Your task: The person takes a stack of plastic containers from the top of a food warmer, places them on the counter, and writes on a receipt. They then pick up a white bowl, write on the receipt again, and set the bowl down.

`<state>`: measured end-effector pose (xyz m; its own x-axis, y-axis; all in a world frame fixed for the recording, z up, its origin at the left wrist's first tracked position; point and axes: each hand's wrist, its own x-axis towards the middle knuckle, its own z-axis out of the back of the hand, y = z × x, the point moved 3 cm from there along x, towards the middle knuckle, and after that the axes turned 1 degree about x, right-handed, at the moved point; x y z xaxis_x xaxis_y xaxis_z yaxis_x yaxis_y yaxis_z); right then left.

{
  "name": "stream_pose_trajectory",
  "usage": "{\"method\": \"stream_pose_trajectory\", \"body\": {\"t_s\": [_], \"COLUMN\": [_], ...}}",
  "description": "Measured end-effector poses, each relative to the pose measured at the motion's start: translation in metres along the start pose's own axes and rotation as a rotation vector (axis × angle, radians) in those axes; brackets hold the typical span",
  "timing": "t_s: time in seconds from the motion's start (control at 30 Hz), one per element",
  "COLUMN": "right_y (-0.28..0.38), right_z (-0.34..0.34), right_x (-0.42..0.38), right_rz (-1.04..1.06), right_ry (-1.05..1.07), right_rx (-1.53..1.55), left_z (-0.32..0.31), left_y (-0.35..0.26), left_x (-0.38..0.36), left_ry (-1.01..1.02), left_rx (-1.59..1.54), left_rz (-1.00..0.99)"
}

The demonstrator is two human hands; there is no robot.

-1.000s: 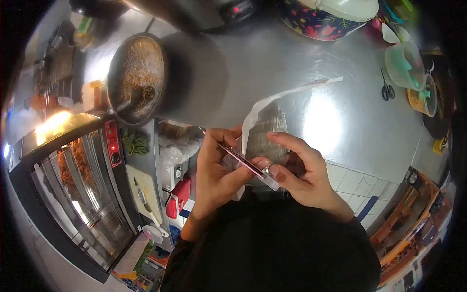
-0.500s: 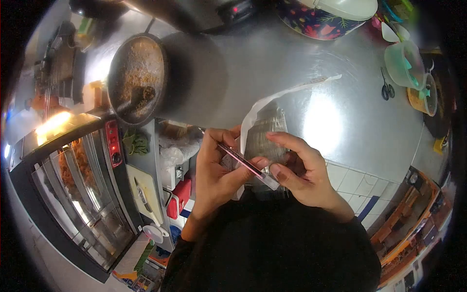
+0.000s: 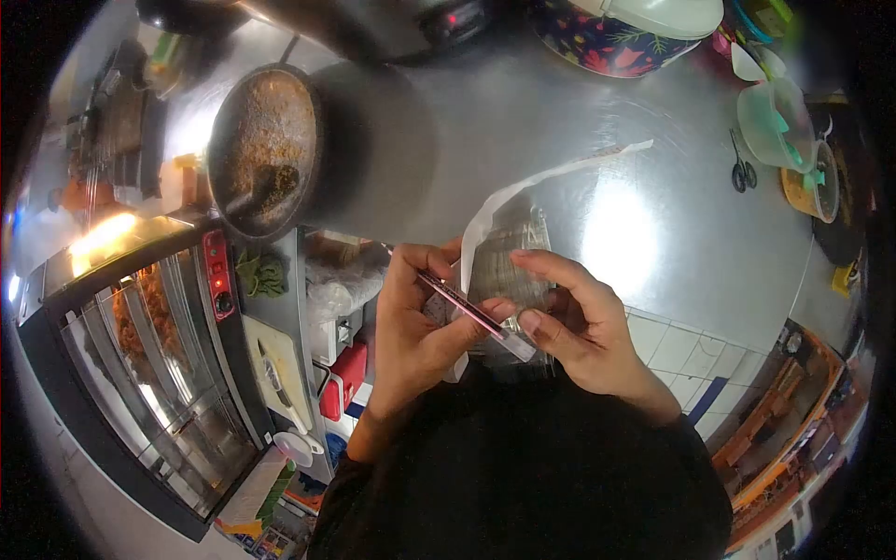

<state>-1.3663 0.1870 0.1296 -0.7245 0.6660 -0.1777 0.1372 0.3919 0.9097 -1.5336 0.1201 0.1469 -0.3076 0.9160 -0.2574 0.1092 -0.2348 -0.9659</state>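
Shiny metal counter (image 3: pixel 597 121) is filling the far side, with a pan (image 3: pixel 266 145) at far left and scissors (image 3: pixel 744 173) at far right. Near the body, the left hand (image 3: pixel 415 327) and right hand (image 3: pixel 579 322) are close together, both pinching a thin stick (image 3: pixel 471 317) over a clear bag (image 3: pixel 509 266). A white strip (image 3: pixel 551 177) is curling up from it.

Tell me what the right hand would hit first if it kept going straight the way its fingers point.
Probably the slim pink-edged strip that the left hand holds; the right hand points left at it, fingertips already touching. Depth unclear.
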Motion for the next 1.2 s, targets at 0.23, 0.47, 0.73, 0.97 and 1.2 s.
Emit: {"method": "stream_pose_trajectory", "body": {"t_s": [0.23,0.47,0.73,0.97,1.2], "right_y": [-0.0038,-0.0005,-0.0008,0.0009,-0.0017], "right_z": [-0.0017,-0.0032,-0.0042,-0.0036,-0.0024], "right_x": [0.0017,0.002,0.0023,0.0022,0.0021], "right_rz": [0.095,0.093,0.096,0.073,0.067], "right_ry": [0.0,-0.018,-0.022,-0.009,-0.005], "right_rx": [-0.062,-0.082,-0.046,-0.047,-0.032], "left_z": [-0.0015,-0.0024,-0.0029,-0.0035,-0.001], "left_y": [-0.0024,-0.0027,-0.0046,-0.0056,-0.0023], "left_x": [0.0004,0.0006,0.0003,0.0013,0.0014], "left_ry": [0.002,0.0,-0.003,-0.006,0.001], "left_rx": [0.196,0.085,0.023,0.008,0.04], "left_rz": [-0.09,-0.016,0.031,0.001,-0.01]}}
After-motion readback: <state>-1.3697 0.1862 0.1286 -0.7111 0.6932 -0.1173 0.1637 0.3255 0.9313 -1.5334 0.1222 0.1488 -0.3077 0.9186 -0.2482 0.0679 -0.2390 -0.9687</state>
